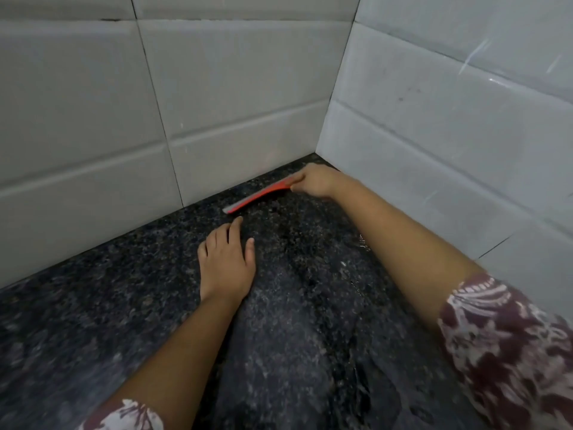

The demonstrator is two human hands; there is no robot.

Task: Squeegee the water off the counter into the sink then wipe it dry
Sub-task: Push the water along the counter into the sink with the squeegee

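The left hand is laid flat and empty on the dark counter, seemingly for support. Beyond it, the red squeegee is set blade-down near the tiled wall, its end pinched by the right hand, presumably so water can be drawn out of the corner.

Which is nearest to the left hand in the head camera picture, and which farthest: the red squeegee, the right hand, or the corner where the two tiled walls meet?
From the left hand, resting flat on the counter:
1. Red squeegee, just beyond the fingertips.
2. Right hand, farther back to the right, gripping the squeegee's end.
3. Wall corner, behind the right hand.
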